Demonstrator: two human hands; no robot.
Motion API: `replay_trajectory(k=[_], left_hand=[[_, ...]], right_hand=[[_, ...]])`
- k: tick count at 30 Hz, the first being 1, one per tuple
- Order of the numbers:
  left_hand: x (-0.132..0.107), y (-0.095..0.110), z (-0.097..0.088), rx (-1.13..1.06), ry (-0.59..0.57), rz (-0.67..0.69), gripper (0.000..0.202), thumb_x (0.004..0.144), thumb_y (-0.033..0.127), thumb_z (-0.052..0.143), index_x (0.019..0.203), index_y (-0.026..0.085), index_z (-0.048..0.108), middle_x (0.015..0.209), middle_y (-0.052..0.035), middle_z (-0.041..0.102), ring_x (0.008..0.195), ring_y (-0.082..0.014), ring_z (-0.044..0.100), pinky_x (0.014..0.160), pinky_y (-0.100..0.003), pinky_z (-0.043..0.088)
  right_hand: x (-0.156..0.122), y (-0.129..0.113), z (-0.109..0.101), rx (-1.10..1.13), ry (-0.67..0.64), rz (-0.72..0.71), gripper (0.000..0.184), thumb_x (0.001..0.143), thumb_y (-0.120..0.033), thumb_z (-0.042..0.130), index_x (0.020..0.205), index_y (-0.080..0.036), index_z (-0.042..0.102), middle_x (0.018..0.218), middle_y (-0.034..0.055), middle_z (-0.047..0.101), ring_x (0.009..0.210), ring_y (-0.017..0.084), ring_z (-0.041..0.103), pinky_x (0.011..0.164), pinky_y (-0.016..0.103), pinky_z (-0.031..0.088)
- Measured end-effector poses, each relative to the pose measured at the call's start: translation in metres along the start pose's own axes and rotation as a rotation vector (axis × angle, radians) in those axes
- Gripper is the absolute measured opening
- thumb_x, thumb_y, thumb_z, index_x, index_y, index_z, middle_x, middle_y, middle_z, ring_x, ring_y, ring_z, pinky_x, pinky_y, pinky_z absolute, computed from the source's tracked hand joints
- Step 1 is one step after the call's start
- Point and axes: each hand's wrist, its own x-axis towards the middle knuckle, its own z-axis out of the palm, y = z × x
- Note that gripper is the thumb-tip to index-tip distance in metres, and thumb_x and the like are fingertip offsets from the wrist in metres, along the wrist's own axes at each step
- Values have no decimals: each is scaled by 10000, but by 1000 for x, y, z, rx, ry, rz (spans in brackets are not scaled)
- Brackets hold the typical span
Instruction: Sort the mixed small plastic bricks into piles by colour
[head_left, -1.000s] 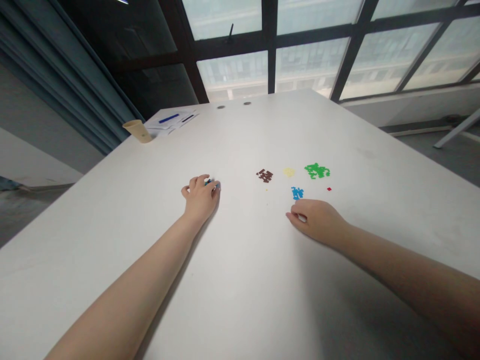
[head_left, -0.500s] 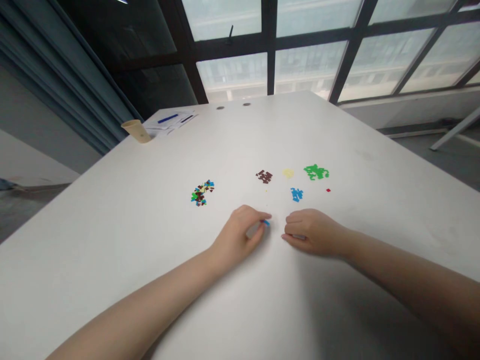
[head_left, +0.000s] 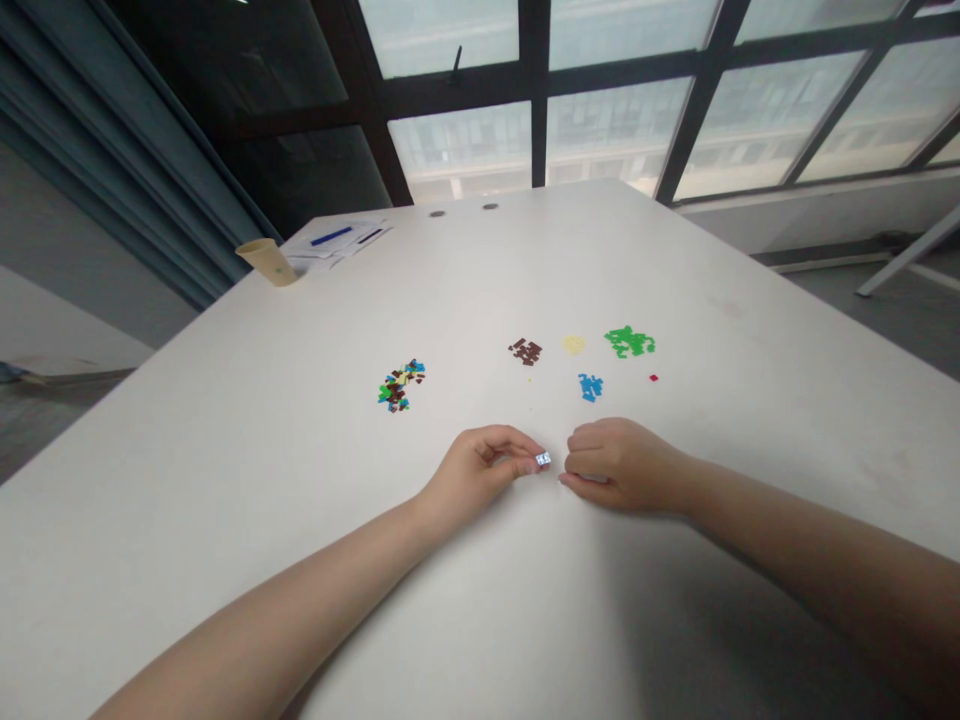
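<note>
The left hand (head_left: 476, 475) pinches a tiny white-and-blue plastic piece (head_left: 542, 460) between thumb and fingertips, closed tightly around it. The right hand (head_left: 622, 465) lies just beside it across a narrow gap, its fingers curled in toward the palm. Those curled fingers hide the inside of the hand, so I cannot tell whether it has hold of anything. Both hands are low over the white surface (head_left: 697, 590), and the small piece sits between them.

The main landmark is a mixed heap (head_left: 400, 386) of small brown, green, blue and yellow plastic pieces, lying loose on the surface. The hands are in front of the heap and to its right, on the side nearer the person. Further right of the heap, the pieces lie in groups by colour: a brown cluster (head_left: 526, 351), a yellow cluster (head_left: 574, 344), a green cluster (head_left: 628, 341), and a blue cluster (head_left: 590, 387) just below those. A single red piece (head_left: 653, 378) lies furthest right.

Well beyond the heap, towards the far corner, stands a tan paper cup (head_left: 266, 262), the only container in view. Its inside does not show, so its contents cannot be told. Sheets of paper (head_left: 337, 245) with a blue pen (head_left: 331, 236) on them lie touching distance from the cup.
</note>
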Motion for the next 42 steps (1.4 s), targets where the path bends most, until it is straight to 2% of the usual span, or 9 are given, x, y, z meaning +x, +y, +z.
replay_trajectory(k=[11,21,23,25,27,29,31,36,42], left_hand=[[-3,5,0,240,-65,123,65,735,202,612,759,166,661,750,-9,673,721,-112,587,715,-218,435],[-3,4,-1,262,-69,130,81,738,237,611,737,159,634,721,-11,654,708,-117,576,700,-224,424],[-2,3,-1,260,-45,117,101,743,254,604,749,156,625,721,-11,642,706,-116,569,690,-223,422],[-1,2,-2,270,-14,92,122,756,271,586,764,154,617,722,-13,629,706,-117,562,681,-225,419],[0,3,-3,296,2,67,135,768,280,567,775,153,613,726,-15,621,707,-119,555,672,-226,414],[0,4,-3,321,-9,50,136,771,281,560,781,155,611,734,-17,621,708,-120,552,663,-224,409],[0,5,-3,339,-33,44,138,772,283,556,788,157,611,745,-18,627,714,-121,553,659,-222,406],[-1,7,-3,358,-65,47,154,781,298,542,798,163,614,761,-24,640,718,-123,554,642,-215,402],[-1,6,-3,361,-78,62,160,789,296,529,799,162,615,770,-24,648,717,-122,554,650,-214,404]], right_hand=[[3,-13,-7,51,342,-4,166,829,-291,498,778,-170,600,586,-7,513,561,103,423,543,231,300],[4,-13,-5,104,334,-5,146,828,-252,493,769,-175,601,581,-5,528,554,103,441,539,225,321],[3,-8,-3,78,346,43,143,822,-257,493,773,-176,601,594,-1,543,574,108,466,558,226,333],[2,1,-1,21,360,179,136,809,-261,496,785,-175,599,636,10,576,606,115,494,596,230,348],[0,11,0,-70,328,397,140,796,-263,490,779,-173,596,681,20,600,624,126,508,610,240,347],[-1,19,-1,-167,222,592,160,793,-269,468,756,-174,592,694,25,606,623,137,510,593,251,330],[-2,24,-4,-238,103,694,195,801,-280,437,732,-178,588,679,25,602,619,146,512,568,258,307],[-3,22,-14,-294,-40,801,215,795,-297,418,752,-183,596,740,32,634,651,158,538,572,267,291],[-2,23,-18,-297,-79,835,218,786,-291,432,831,-175,611,815,49,651,715,180,563,605,272,313]])
